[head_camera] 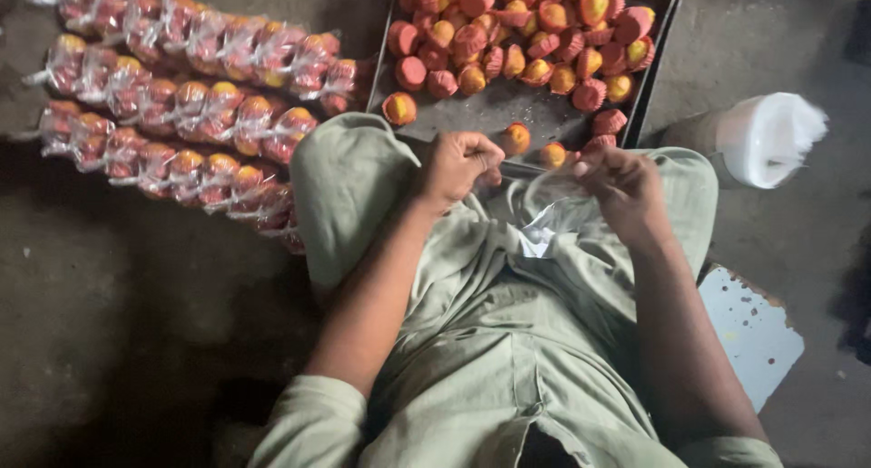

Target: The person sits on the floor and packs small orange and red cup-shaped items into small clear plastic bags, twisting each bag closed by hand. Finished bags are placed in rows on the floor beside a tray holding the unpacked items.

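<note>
Along the floor's (109, 341) upper left stretch, three rows of bagged cupcakes in clear wrap (181, 105), lying side by side and touching. Near the right edge, a roll of white plastic bags (771, 137), set well apart from the rows. Lower right, a flat pale board (748, 327), chipped at its corner, partly under a green-clad knee.
</note>
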Motion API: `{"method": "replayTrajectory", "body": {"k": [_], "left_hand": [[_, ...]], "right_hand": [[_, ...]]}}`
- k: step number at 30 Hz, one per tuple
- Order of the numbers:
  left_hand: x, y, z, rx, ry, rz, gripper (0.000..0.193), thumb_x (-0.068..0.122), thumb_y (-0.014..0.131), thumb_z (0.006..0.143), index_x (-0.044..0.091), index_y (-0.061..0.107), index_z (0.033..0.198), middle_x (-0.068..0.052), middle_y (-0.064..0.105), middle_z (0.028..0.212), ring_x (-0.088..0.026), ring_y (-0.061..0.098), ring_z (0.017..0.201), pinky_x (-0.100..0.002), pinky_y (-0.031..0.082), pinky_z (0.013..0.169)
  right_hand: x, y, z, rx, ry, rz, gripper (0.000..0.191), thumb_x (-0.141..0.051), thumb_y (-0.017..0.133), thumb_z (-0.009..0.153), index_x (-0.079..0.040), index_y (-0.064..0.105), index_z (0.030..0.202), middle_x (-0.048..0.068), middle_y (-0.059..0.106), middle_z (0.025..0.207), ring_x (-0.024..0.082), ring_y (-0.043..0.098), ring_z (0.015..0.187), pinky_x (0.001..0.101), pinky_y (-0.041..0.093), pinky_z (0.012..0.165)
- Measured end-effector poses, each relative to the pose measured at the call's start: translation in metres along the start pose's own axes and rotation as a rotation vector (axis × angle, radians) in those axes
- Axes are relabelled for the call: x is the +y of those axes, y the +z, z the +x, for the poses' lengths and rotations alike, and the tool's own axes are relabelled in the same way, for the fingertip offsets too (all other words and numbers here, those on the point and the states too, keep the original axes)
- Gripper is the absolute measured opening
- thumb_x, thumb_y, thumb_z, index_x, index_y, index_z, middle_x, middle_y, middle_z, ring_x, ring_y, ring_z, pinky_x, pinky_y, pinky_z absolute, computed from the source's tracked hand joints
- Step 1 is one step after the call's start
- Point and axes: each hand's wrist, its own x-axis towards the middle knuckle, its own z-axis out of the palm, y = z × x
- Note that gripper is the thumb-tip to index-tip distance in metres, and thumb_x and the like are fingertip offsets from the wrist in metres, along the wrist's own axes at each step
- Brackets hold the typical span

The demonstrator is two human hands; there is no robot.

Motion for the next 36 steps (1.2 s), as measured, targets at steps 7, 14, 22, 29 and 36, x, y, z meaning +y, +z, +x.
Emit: {"method": "replayTrajectory", "body": {"k": [7,14,22,29,36], "left_hand": [[0.008,-0.007,0.001,0.327,0.037,-0.107,0.011,0.009,0.066,0.091,0.008,0.065,0.080,0.003,0.065,0.072,-0.009,0.061,0.062,-0.033,0.057,0.054],[-0.004,0.025,0.003,0.012,0.303,0.351,0.028,0.010,0.081,0.084,0.001,0.056,0.075,-0.004,0.052,0.069,-0.014,0.049,0.070,-0.033,0.042,0.062],[-0.003,0.036,-0.022,-0.497,0.021,-0.467,0.018,-0.002,0.069,0.095,0.010,0.057,0.100,-0.005,0.068,0.082,-0.013,0.066,0.070,-0.031,0.053,0.063],[0.004,0.057,-0.020,-0.001,0.024,-0.156,0.025,-0.001,0.055,0.089,0.007,0.062,0.111,-0.005,0.065,0.089,-0.013,0.064,0.074,-0.030,0.054,0.064],[0.000,0.004,0.038,-0.023,0.330,1.125,0.023,0.030,0.061,0.095,0.012,0.075,0.099,-0.021,0.066,0.107,-0.040,0.068,0.096,-0.051,0.054,0.082]], "right_hand": [[-0.052,0.042,-0.016,0.249,-0.311,-0.648,0.045,0.002,0.076,0.089,-0.002,0.055,0.129,0.009,0.063,0.114,0.019,0.063,0.100,0.0304,0.053,0.086],[-0.049,0.068,-0.024,0.063,-0.194,-0.219,0.059,0.011,0.069,0.089,-0.006,0.051,0.142,0.006,0.056,0.099,0.014,0.057,0.088,0.0273,0.048,0.081],[0.005,0.033,0.003,0.359,0.151,-0.008,0.040,0.017,0.051,0.076,-0.002,0.056,0.111,0.006,0.066,0.087,0.017,0.063,0.071,0.0316,0.051,0.062],[0.030,0.028,-0.013,-0.396,-0.189,-0.294,0.038,0.004,0.068,0.081,0.000,0.072,0.118,0.020,0.058,0.119,0.032,0.062,0.103,0.0382,0.058,0.091],[-0.012,0.022,0.039,-0.287,-0.069,-0.877,0.054,-0.020,0.080,0.073,-0.011,0.067,0.124,0.019,0.061,0.130,0.039,0.067,0.103,0.0458,0.056,0.087]]}}
